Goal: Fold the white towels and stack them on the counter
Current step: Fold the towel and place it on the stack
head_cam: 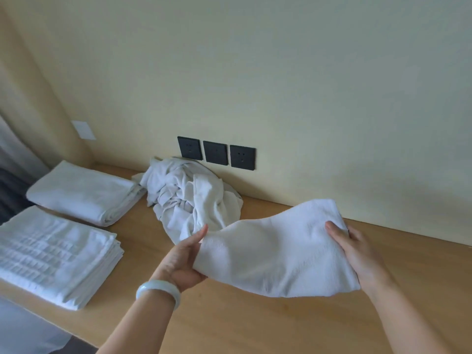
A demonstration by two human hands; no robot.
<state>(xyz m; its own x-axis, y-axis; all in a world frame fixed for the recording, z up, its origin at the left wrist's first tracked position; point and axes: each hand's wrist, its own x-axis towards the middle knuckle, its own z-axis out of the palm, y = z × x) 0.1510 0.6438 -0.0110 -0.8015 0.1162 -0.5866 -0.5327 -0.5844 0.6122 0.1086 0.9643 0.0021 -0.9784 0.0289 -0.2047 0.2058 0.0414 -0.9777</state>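
A folded white towel [275, 251] hangs above the wooden counter [255, 325], sagging in the middle. My left hand [184, 259] grips its left end, thumb on top. My right hand [357, 249] grips its right end, fingers over the upper face. Behind it, against the wall, lies a crumpled heap of white towels [189, 195]. At the left of the counter sit two folded stacks: a near stack with a woven band pattern [56, 256] and a far plain stack [81, 190].
Three black wall sockets [216, 152] sit just above the counter behind the heap. A white wall plate [83, 130] is on the side wall at left. The counter's front edge runs along the lower left, with grey fabric [23, 335] below it.
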